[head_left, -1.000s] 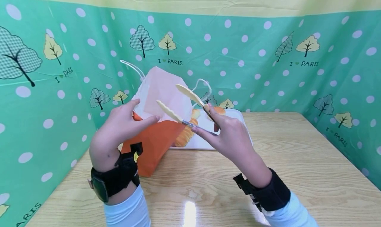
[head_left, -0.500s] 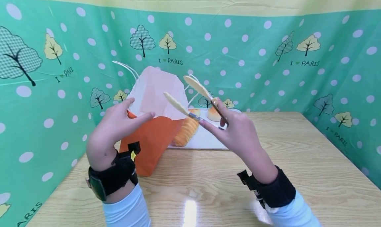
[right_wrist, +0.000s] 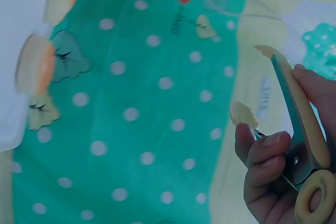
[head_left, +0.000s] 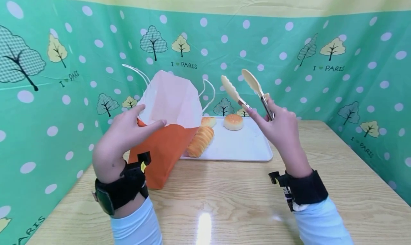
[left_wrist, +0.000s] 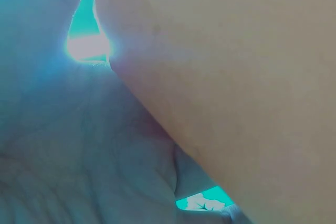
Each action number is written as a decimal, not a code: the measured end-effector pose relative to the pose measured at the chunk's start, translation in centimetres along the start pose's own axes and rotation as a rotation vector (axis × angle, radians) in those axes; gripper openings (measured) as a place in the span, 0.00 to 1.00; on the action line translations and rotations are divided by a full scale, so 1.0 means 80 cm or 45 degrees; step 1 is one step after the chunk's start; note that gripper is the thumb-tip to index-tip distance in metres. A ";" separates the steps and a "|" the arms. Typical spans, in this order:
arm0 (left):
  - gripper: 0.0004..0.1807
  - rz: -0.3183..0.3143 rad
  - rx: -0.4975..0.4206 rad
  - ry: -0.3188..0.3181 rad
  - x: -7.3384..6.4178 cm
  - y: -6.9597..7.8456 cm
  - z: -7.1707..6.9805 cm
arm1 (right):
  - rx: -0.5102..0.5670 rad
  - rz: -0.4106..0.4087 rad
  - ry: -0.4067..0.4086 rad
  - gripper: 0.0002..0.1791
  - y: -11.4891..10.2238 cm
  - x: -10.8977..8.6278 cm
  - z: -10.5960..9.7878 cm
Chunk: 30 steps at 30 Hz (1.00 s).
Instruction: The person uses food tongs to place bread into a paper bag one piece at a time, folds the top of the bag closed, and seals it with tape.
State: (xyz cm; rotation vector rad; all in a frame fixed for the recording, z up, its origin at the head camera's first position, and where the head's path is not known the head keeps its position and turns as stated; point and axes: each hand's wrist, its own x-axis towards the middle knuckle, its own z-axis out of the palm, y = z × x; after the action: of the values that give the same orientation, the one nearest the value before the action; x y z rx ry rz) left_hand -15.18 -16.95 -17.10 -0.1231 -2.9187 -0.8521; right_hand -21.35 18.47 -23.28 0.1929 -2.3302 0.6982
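My left hand [head_left: 123, 136] holds an orange paper bag [head_left: 160, 148] at its rim, thumb along the front edge; the other fingertips are partly hidden. The bag leans to the right, its pale inside facing me. In the left wrist view only blurred skin fills most of the frame. My right hand [head_left: 280, 131] grips a pair of tongs [head_left: 232, 90] with cream scalloped tips, raised and spread apart with nothing between them. In the right wrist view, fingers and thumb wrap the tongs [right_wrist: 299, 119], whose end has a ring.
Behind the bag lies a white tray [head_left: 244, 145]. On it are a long ridged bread roll [head_left: 200, 141], a round bun [head_left: 233, 122] and another bread [head_left: 208, 121], partly covered by the bag. White handles [head_left: 210, 91] rise from the bag. A patterned green curtain [head_left: 273, 59] surrounds the wooden table [head_left: 224, 195].
My right hand has moved right and up with the tongs, away from the bag's opening, and turned them more upright. The bag and left hand shifted slightly left, then stayed put.
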 end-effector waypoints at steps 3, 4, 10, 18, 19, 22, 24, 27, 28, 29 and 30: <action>0.56 0.006 0.008 -0.006 0.001 -0.002 0.001 | -0.111 0.045 -0.104 0.42 0.025 0.002 0.023; 0.56 0.006 0.008 -0.010 0.002 -0.002 0.001 | -0.157 0.046 -0.138 0.41 0.035 0.001 0.033; 0.56 0.000 0.013 -0.020 0.002 -0.005 0.003 | -0.374 0.088 -0.370 0.33 0.080 -0.015 0.091; 0.56 0.006 0.008 -0.012 0.001 0.000 0.000 | -0.522 0.186 -0.528 0.32 0.095 -0.025 0.117; 0.56 0.009 0.004 -0.012 0.001 0.001 -0.001 | -0.525 0.179 -0.529 0.32 0.095 -0.024 0.116; 0.55 0.017 0.001 -0.008 0.000 0.002 -0.001 | -0.514 0.131 -0.567 0.30 0.094 -0.020 0.107; 0.55 0.017 0.004 -0.008 0.000 0.003 -0.001 | -0.485 0.098 -0.624 0.29 0.092 -0.016 0.096; 0.55 0.014 0.003 -0.011 0.000 0.003 -0.001 | -0.436 0.063 -0.750 0.30 0.086 -0.009 0.076; 0.55 0.012 0.004 -0.013 0.000 0.003 -0.001 | -0.415 0.058 -0.795 0.29 0.083 -0.007 0.069; 0.55 0.010 0.006 -0.015 0.000 0.003 -0.001 | -0.399 0.047 -0.839 0.28 0.081 -0.005 0.061; 0.55 0.008 0.006 -0.017 0.000 0.003 -0.001 | -0.386 0.036 -0.879 0.28 0.078 -0.004 0.055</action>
State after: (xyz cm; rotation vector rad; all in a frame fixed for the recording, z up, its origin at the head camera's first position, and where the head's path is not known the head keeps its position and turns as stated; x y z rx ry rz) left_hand -15.15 -16.82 -16.93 -0.1377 -2.9313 -0.8469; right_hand -25.63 21.39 -28.87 0.2980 -3.0637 0.2991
